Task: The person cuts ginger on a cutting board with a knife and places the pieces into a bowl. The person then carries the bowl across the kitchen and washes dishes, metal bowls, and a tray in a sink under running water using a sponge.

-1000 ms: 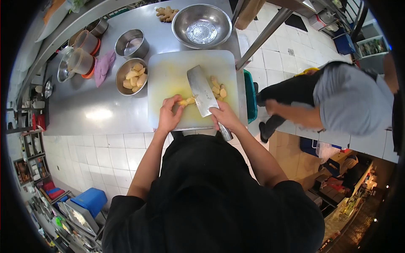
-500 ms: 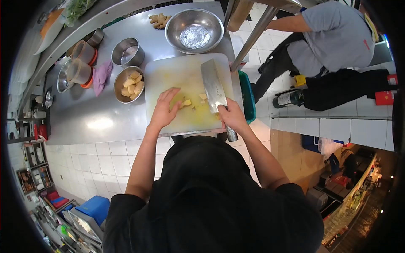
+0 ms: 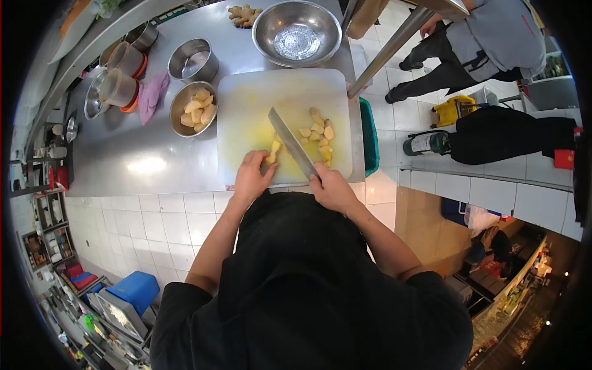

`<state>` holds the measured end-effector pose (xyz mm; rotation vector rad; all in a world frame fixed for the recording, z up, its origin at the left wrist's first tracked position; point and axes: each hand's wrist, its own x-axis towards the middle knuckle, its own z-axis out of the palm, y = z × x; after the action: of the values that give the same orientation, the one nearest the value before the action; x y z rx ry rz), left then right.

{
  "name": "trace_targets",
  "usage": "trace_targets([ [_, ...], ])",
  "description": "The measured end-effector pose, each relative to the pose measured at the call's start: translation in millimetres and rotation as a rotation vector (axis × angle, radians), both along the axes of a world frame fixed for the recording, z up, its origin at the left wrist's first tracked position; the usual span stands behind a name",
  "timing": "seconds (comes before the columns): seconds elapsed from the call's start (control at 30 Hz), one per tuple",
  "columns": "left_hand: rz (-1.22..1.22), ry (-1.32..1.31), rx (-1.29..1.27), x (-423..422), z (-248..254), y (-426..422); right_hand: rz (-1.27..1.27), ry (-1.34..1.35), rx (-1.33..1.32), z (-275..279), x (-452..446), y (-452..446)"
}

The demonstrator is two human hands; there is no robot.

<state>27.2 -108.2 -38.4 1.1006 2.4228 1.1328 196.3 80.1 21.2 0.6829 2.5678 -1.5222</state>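
Observation:
My right hand (image 3: 333, 187) grips a cleaver (image 3: 291, 143), its blade slanting up and left across the white cutting board (image 3: 246, 92). Left of the blade, fingers and thumb of my left hand (image 3: 250, 177) close around the lower end of a yellow ginger piece (image 3: 275, 148) on the board. To the right of the cleaver lie several cut ginger pieces (image 3: 317, 128). A metal bowl (image 3: 175, 116) beside the board holds peeled pieces (image 3: 199, 115). Behind the board lies an unpeeled ginger root (image 3: 244, 16).
A wide steel bowl (image 3: 259, 38) and a deep steel pot (image 3: 193, 60) stand behind the board. Farther left are a purple cloth (image 3: 152, 98) and plastic tubs (image 3: 118, 88). A metal post (image 3: 388, 52) rises at the right, near a green bin (image 3: 370, 135). A co-worker (image 3: 493, 37) stands beyond.
The cleaver has swung to the left and now slants across the board. Several ginger pieces now show on its right. My left hand has closed at a ginger piece. The co-worker has shifted.

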Motion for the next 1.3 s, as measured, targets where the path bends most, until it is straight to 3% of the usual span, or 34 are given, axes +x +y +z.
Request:
trace_targets([
  [0.07,0.101,-0.056,-0.067,16.7,3.0,5.6,-0.006,-0.022,-0.032,-3.2,1.1,-3.0],
  [0.23,0.025,-0.165,0.015,11.6,11.6,1.9,0.006,-0.097,-0.074,-6.4,6.7,2.4],
  [0.3,-0.086,0.094,0.16,-0.3,12.4,3.5,0.008,-0.116,-0.041,-7.2,7.3,7.0],
  [0.33,-0.087,0.091,0.16,1.4,10.6,3.2,0.01,-0.128,-0.007,-7.2,7.8,8.0],
  [0.43,-0.2,-0.103,0.105,10.5,3.5,3.4,-0.078,-0.115,0.073,-6.6,5.6,5.1],
  [0.63,-0.02,-0.28,0.083,28.9,2.8,11.7,0.028,0.052,0.218,1.9,6.6,-6.5],
  [0.7,-0.129,0.322,0.086,17.2,21.0,21.0,0.086,-0.022,0.264,12.4,3.9,-11.7],
  [0.77,-0.165,0.259,0.079,10.4,6.2,21.4,0.142,-0.098,0.309,12.9,4.6,-18.6],
  [0.83,-0.201,0.199,0.074,9.3,1.5,24.1,0.283,-0.104,0.653,9.8,6.4,-26.9],
  [1.1,-0.137,0.171,0.101,15.1,-9.8,19.7,0.306,-0.233,0.494,49.6,17.7,-38.2],
  [1.3,-0.125,0.168,0.09,14.6,-14.1,17.0,0.263,-0.283,0.486,48.3,9.5,-46.4],
])
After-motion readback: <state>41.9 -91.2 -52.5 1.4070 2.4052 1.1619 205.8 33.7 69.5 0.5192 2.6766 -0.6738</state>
